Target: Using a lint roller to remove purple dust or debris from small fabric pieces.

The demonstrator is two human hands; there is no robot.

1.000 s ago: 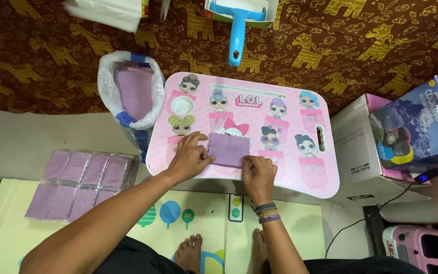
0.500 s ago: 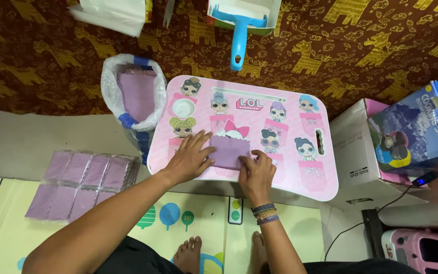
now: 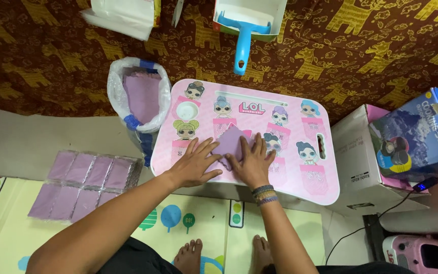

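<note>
Head view, looking down: a purple cloth (image 3: 230, 142) lies turned like a diamond at the centre of a pink lap table (image 3: 300, 172). The left hand (image 3: 194, 165) lies flat, fingers spread, on the cloth's 8 o'clock edge. The right hand (image 3: 253, 163) presses flat at its 4 o'clock edge. A plastic bag of purple cloths (image 3: 140, 96) stands at the table's 10 o'clock.
</note>
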